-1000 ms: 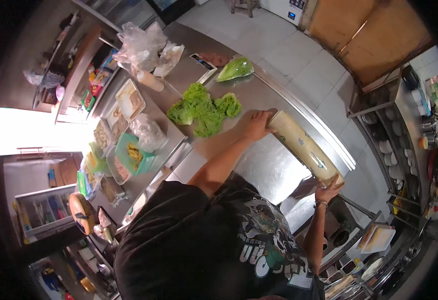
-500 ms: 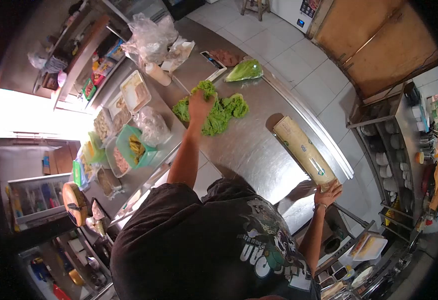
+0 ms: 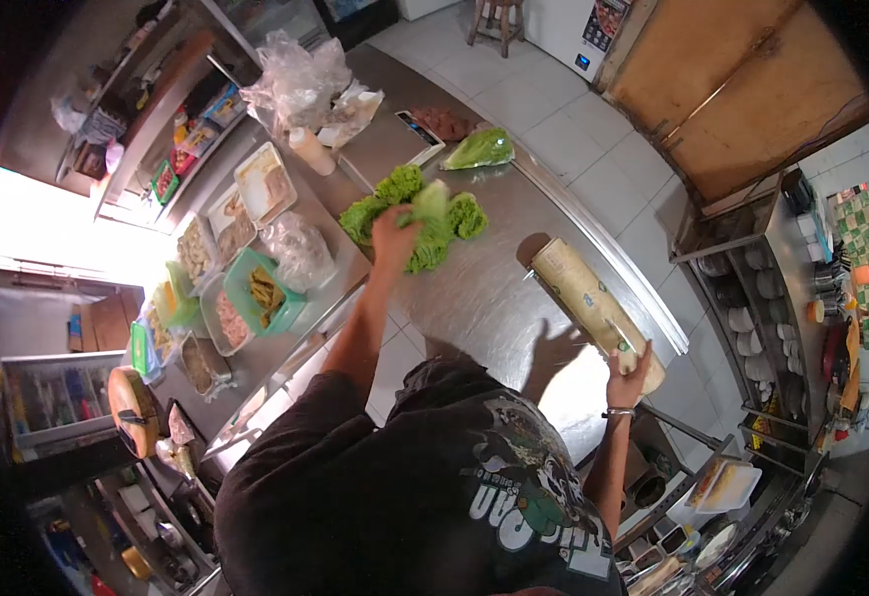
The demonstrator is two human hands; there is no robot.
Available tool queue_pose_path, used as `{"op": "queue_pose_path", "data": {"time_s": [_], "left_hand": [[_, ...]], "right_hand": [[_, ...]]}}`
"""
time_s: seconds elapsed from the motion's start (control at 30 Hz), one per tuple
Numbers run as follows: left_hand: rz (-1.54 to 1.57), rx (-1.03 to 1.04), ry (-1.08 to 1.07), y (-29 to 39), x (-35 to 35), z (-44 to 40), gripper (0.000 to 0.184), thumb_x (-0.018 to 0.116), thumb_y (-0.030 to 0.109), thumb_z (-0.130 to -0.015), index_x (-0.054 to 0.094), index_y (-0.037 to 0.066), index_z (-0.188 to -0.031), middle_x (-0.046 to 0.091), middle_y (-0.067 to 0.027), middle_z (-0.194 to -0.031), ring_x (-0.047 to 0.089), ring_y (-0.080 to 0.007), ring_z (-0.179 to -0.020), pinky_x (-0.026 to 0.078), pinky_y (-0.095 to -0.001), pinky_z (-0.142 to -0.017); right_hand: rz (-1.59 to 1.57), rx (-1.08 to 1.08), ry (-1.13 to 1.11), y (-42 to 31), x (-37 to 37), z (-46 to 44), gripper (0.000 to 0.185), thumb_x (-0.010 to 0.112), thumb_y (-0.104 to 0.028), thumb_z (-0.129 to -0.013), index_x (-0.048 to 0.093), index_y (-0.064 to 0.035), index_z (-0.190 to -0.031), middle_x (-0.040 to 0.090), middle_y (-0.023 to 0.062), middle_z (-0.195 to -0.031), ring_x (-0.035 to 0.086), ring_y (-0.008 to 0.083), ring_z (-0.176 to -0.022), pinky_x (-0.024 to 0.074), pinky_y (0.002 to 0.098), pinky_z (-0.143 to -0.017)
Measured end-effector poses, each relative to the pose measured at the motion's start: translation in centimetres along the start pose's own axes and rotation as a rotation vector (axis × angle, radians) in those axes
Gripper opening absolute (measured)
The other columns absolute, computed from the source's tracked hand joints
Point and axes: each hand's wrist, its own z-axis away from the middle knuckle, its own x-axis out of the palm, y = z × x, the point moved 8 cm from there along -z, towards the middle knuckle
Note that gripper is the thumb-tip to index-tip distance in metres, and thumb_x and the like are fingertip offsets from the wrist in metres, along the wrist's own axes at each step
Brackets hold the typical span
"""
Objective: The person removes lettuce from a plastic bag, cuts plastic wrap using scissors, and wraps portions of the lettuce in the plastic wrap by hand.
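Note:
My left hand (image 3: 395, 236) is over the pile of green lettuce leaves (image 3: 433, 248), its fingers closed on a lettuce leaf (image 3: 434, 202) that is smeared by motion. Against the near end of a large roll of plastic wrap (image 3: 585, 296) is my right hand (image 3: 628, 377), fingers apart and touching the roll's side. The roll lies along the right part of the steel table (image 3: 464, 316). Beyond the pile lies a wrapped head of lettuce (image 3: 479, 149), beside a phone-like flat device (image 3: 421, 136) and some reddish-brown meat (image 3: 441, 123).
Left of the leaves stand a squeeze bottle (image 3: 311, 151), a plastic bag (image 3: 297, 250), a white food tray (image 3: 265, 184) and a green tub (image 3: 252, 290) with yellowish strips. A large clear bag (image 3: 295, 79) sits at the back. The table's raised edge (image 3: 608, 233) runs along the far right.
My left hand has lifted a leaf within the pile. My right hand has shifted left and up along the roll from its end, and the view has tilted slightly.

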Motion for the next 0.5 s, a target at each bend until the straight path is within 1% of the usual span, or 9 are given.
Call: {"op": "queue_pose_path", "data": {"time_s": [0.07,0.13,0.17,0.27,0.3,0.37,0.43,0.47,0.5], "left_hand": [[0.144,0.038,-0.162,3.3,1.5,5.3,0.038,0.074,0.011,-0.072,0.068,0.008,-0.11,0.071,-0.0111,-0.106,0.067,-0.0213,-0.096,0.051,-0.035,-0.088],[0.187,0.226,-0.349,6.1,5.1,11.7,0.043,0.076,0.011,-0.075,0.066,0.009,-0.116,0.07,-0.0082,-0.105,0.065,-0.0172,-0.097,0.05,-0.0324,-0.09],[0.329,0.057,-0.601,7.6,7.2,15.4,0.037,0.079,0.015,-0.076,0.068,0.01,-0.11,0.071,-0.0063,-0.107,0.065,-0.0162,-0.096,0.05,-0.0309,-0.088],[0.483,0.449,-1.209,14.3,10.6,24.8,0.036,0.078,0.018,-0.08,0.067,0.012,-0.114,0.069,-0.0075,-0.112,0.064,-0.0159,-0.1,0.05,-0.0302,-0.089],[0.483,0.451,-1.211,13.4,11.5,24.4,0.036,0.078,0.018,-0.08,0.067,0.012,-0.114,0.069,-0.0075,-0.112,0.064,-0.0159,-0.1,0.05,-0.0302,-0.089],[0.607,0.131,-1.296,9.4,14.8,22.4,0.035,0.075,0.02,-0.083,0.067,0.011,-0.116,0.068,-0.0093,-0.114,0.064,-0.0175,-0.101,0.05,-0.0311,-0.09],[0.252,0.212,-0.662,10.2,10.4,13.2,0.035,0.073,0.018,-0.083,0.067,0.007,-0.116,0.07,-0.0136,-0.103,0.067,-0.0259,-0.092,0.053,-0.0373,-0.084],[-0.044,0.446,-0.307,10.0,8.1,9.2,0.038,0.071,0.027,-0.084,0.066,0.005,-0.115,0.069,-0.0174,-0.105,0.067,-0.0323,-0.093,0.052,-0.0419,-0.084],[-0.01,0.356,-0.091,7.0,7.2,4.5,0.042,0.072,0.034,-0.083,0.067,0.005,-0.113,0.067,-0.0198,-0.109,0.065,-0.0364,-0.097,0.051,-0.0441,-0.087]], "right_hand": [[-0.698,0.291,-0.268,-3.8,3.3,1.9,0.092,0.073,-0.025,-0.085,0.015,-0.0067,-0.154,0.026,0.0243,-0.154,0.028,0.0355,-0.143,0.0286,0.0446,-0.114],[-0.859,0.168,-0.372,-5.7,6.3,3.1,0.093,0.071,-0.027,-0.088,0.009,-0.0077,-0.155,0.026,0.0227,-0.155,0.03,0.0344,-0.142,0.0327,0.0409,-0.111],[-0.948,0.233,-0.48,-8.5,6.4,3.7,0.094,0.069,-0.022,-0.09,0.002,-0.0076,-0.155,0.021,0.024,-0.157,0.03,0.033,-0.143,0.0359,0.0381,-0.107],[-0.948,0.277,-0.419,-10.2,7.4,3.6,0.076,0.074,-0.014,-0.085,0.031,-0.0036,-0.147,0.054,0.0152,-0.126,0.056,0.0207,-0.113,0.0462,0.0308,-0.09],[-0.967,0.356,-0.428,-10.7,7.0,3.4,0.062,0.075,-0.007,-0.08,0.046,-0.0023,-0.134,0.059,0.007,-0.107,0.059,0.0158,-0.095,0.0486,0.0284,-0.084],[-0.969,0.334,-0.395,-9.1,6.8,3.6,0.058,0.074,-0.005,-0.079,0.049,-0.0015,-0.131,0.06,0.0075,-0.107,0.059,0.0163,-0.094,0.0488,0.0286,-0.083],[-0.923,0.335,-0.363,-7.5,5.2,4.1,0.05,0.073,-0.003,-0.078,0.052,0.0001,-0.123,0.061,0.0079,-0.105,0.06,0.0172,-0.095,0.0495,0.0292,-0.083],[-0.921,0.38,-0.349,-6.8,4.4,4.6,0.047,0.074,-0.004,-0.077,0.053,0.0011,-0.119,0.063,0.0088,-0.104,0.061,0.0175,-0.094,0.0496,0.0296,-0.083],[-0.843,0.368,-0.338,-5.6,3.5,5.0,0.046,0.074,-0.005,-0.077,0.054,0.0017,-0.118,0.064,0.0092,-0.102,0.062,0.0175,-0.092,0.0497,0.0294,-0.082]]}}
